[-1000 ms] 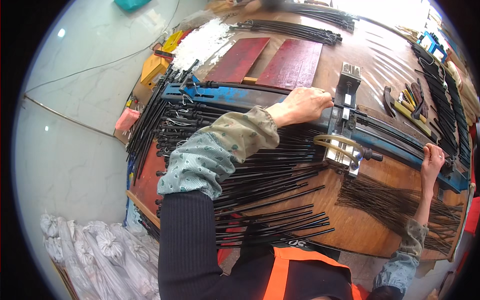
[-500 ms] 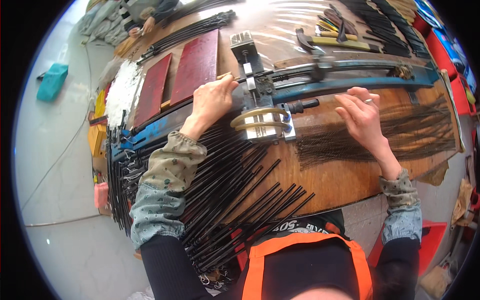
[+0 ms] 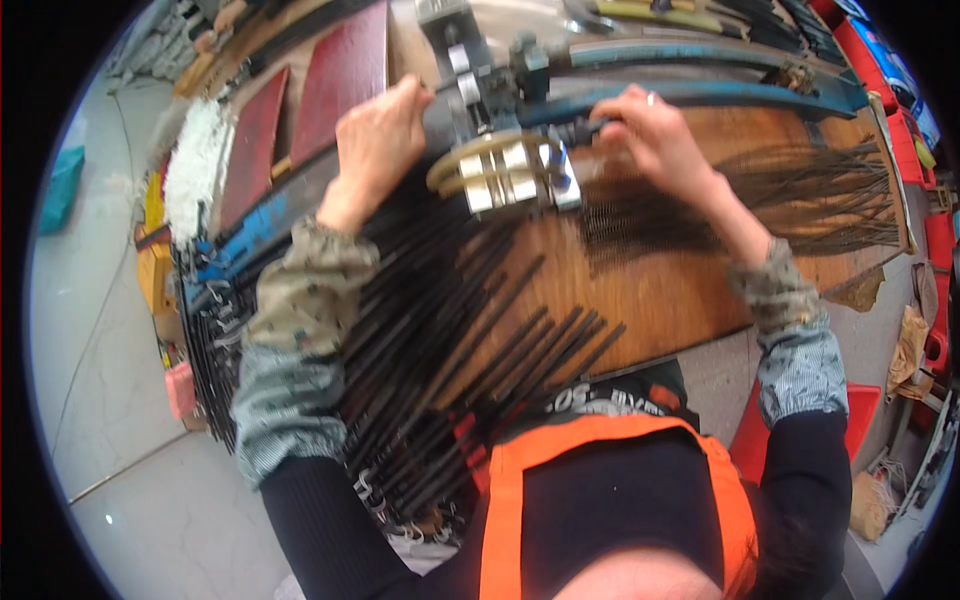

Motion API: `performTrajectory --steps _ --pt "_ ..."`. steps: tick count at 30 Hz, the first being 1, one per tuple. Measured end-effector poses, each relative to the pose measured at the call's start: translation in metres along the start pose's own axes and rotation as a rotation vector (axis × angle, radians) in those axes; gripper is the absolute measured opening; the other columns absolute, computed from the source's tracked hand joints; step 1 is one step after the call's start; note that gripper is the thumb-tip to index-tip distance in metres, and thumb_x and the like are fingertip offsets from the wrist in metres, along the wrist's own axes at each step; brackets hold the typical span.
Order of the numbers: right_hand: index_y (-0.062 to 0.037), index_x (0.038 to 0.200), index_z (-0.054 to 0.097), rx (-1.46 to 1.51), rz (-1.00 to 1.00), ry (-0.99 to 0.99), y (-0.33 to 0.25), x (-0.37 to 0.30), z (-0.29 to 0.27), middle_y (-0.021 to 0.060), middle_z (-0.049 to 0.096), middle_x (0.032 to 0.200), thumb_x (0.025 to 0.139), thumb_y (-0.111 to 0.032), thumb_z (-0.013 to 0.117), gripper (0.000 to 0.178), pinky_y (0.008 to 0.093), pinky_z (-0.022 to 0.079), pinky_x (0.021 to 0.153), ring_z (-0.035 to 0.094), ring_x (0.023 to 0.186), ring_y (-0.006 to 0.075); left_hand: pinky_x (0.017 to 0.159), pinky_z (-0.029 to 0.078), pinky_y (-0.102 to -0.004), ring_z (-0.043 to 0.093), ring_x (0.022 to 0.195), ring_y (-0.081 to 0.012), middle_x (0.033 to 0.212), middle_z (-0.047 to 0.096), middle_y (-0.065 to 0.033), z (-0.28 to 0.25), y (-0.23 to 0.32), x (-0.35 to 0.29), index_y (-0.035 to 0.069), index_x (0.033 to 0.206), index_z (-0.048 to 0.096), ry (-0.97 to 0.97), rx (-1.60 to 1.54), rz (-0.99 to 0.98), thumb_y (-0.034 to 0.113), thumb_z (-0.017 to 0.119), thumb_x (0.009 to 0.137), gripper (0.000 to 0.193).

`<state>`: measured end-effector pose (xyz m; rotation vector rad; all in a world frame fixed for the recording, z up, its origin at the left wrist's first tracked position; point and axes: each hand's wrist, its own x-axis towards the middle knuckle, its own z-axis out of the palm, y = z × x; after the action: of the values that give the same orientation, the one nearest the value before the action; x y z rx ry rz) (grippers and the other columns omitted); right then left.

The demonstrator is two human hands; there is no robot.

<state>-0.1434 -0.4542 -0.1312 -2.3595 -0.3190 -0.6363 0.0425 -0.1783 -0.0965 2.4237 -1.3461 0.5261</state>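
Note:
My left hand [image 3: 382,145] is closed in a pinch at the left side of a metal clamping fixture [image 3: 468,88]. A thin black rod runs from its fingertips toward the fixture, though blur and the fingers hide most of it. On the other side, my right hand [image 3: 655,140] has its fingers curled round the black handle [image 3: 578,130] that sticks out beside the fixture. Looped yellowish air hoses [image 3: 480,160] sit on the fixture's near end. A dark sliding block [image 3: 530,68] stands on the blue rail [image 3: 700,95], just right of the fixture.
Many black rods [image 3: 410,330] lie fanned below my left arm. Thin dark springy strands [image 3: 740,210] spread over the wooden table [image 3: 560,265] at right. Two dark red boards [image 3: 340,75] and a white heap [image 3: 200,165] lie at left. Another person's hand [image 3: 210,40] shows at far left.
My right hand has come left and down onto the black handle. The sliding block now stands closer to the fixture. My left hand stays beside the fixture; the whole view has shifted.

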Motion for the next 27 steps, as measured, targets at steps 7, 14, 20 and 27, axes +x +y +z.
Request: performTrajectory --steps 7,14,20,27 --pt "-0.0093 0.087 0.062 -0.459 -0.157 -0.379 -0.067 -0.062 0.002 0.0046 0.061 0.081 0.062 -0.026 0.084 0.037 0.0412 0.04 0.077 0.058 0.086 0.0246 0.06 0.052 -0.0324 0.066 0.071 -0.0191 0.079 0.063 -0.0002 -0.005 -0.078 -0.013 0.017 0.098 0.06 0.217 0.264 0.343 0.015 0.06 0.089 0.009" --pt "-0.0074 0.093 0.061 -0.477 -0.321 -0.509 -0.077 -0.078 0.03 0.0054 0.054 0.081 0.065 -0.007 0.07 0.028 0.0371 0.042 0.076 0.055 0.083 0.023 0.063 0.033 -0.0442 0.052 0.069 -0.0263 0.073 0.057 -0.0039 -0.023 -0.022 -0.103 0.018 0.091 0.064 0.252 0.571 0.025 0.025 0.066 0.083 0.011" --pt "-0.0011 0.1 0.06 0.003 0.009 -0.531 -0.063 -0.063 0.033 0.0129 0.057 0.076 0.096 -0.005 0.055 0.008 0.0342 0.045 0.061 0.056 0.066 0.0256 0.082 0.032 -0.0416 0.048 0.096 -0.0216 0.092 0.054 -0.0032 -0.019 0.178 -0.201 0.015 0.084 0.067 -0.394 0.2 -0.58 0.028 0.063 0.084 0.014" --pt "-0.0053 0.088 0.061 0.281 0.347 -0.575 -0.041 -0.053 0.04 -0.0072 0.046 0.066 0.102 -0.026 0.059 0.025 0.021 0.027 0.051 0.038 0.058 0.0021 0.061 0.052 -0.0357 0.066 0.077 -0.0232 0.079 0.062 -0.0067 -0.013 0.205 -0.193 0.011 0.089 0.057 -0.084 -0.059 -0.624 0.021 0.063 0.085 0.012"
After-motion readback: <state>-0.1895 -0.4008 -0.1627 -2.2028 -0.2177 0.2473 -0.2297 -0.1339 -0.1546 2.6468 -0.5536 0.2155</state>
